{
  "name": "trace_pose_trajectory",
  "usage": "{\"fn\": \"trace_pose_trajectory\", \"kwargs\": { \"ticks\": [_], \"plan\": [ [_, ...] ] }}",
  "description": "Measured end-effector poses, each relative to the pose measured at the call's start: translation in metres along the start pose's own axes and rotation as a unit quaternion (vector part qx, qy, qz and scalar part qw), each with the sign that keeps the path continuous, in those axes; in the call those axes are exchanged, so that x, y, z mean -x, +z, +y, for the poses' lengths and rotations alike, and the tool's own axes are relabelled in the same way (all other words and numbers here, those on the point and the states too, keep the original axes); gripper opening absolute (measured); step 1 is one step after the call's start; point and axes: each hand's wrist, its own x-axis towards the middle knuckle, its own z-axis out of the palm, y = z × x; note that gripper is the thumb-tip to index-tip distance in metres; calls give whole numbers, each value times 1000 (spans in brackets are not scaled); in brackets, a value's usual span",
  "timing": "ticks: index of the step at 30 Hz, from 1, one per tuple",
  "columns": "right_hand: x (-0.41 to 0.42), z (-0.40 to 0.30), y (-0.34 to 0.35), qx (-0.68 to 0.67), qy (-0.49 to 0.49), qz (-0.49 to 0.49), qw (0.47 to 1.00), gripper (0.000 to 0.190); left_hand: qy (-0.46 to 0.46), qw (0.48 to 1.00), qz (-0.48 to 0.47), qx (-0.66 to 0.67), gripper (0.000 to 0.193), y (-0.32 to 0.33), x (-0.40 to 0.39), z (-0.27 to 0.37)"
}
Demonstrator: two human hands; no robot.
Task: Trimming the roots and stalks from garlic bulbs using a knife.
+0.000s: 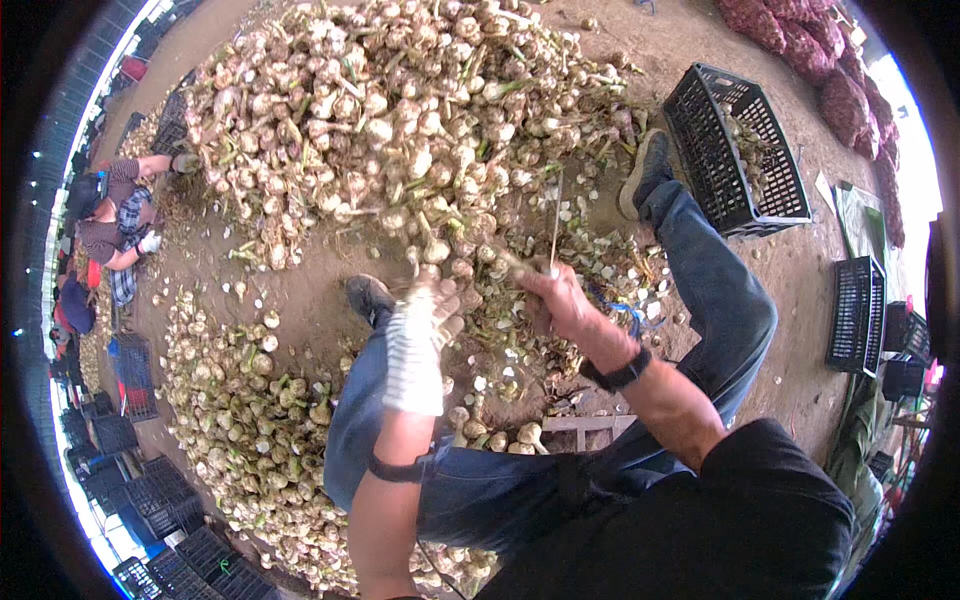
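Observation:
My left hand (427, 322), in a striped white glove, is at the near edge of a large heap of garlic bulbs (420, 105). Its fingers are curled by a bulb, but blur hides whether they grip it. My bare right hand (559, 296) is closed on the handle of a thin-bladed tool, seemingly a knife (557, 225), whose blade points away from me. Between and below the hands lie cut stems and peelings (499, 330). A second heap of garlic bulbs (255, 420) lies left of my left leg.
A black plastic crate (731, 217) with some plant matter stands beyond my right foot. Red mesh sacks (844, 109) line the upper right. Another person (116, 210) is at the heap's left side. More black crates (161, 495) stand lower left, and one (855, 315) at right.

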Motion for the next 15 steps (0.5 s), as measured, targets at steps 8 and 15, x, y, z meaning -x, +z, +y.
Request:
{"fn": "trace_pose_trajectory", "kwargs": {
  "ticks": [8, 15],
  "plan": [
    [136, -26, -13, 71, -107, -44, 991, 31, 159, 938, -266, -157, 39, 73, 40, -22],
    [139, -55, -58, 359, -232, -25, 904, 37, 120, 922, -333, -155, 45, 65, 57, -33]
  ]
}}
